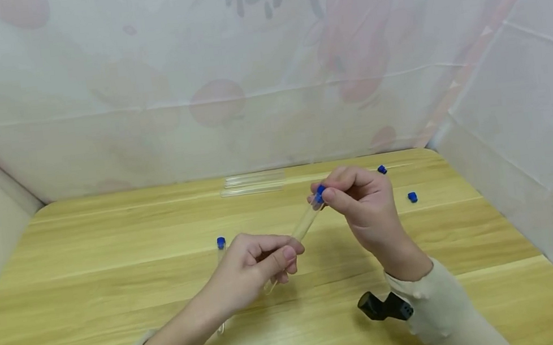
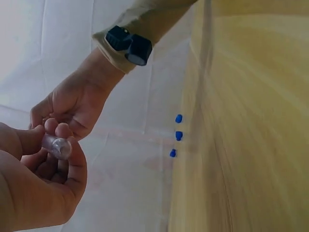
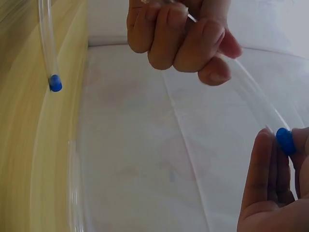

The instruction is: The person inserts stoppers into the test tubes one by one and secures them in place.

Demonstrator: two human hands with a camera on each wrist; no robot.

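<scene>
One clear tube (image 1: 297, 232) is being held above the table (image 1: 117, 304), its lower part gripped in the curled left hand (image 1: 251, 266). A blue cap (image 1: 319, 194) is being pinched at its upper end by the right hand (image 1: 362, 202) fingers; seating looks under way, not confirmed. One capped tube (image 1: 220, 246) is lying beside the left fingers; uncapped tubes (image 1: 252, 184) and loose caps (image 1: 412, 197) are waiting beyond. The long axis is running diagonally, mouth pointing up toward the right fingers.

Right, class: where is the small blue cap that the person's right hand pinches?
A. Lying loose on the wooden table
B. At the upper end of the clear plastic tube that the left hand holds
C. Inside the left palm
B: the small blue cap sits at the top of the clear plastic tube, pinched by the right hand while the left hand grips the tube lower down.
</scene>
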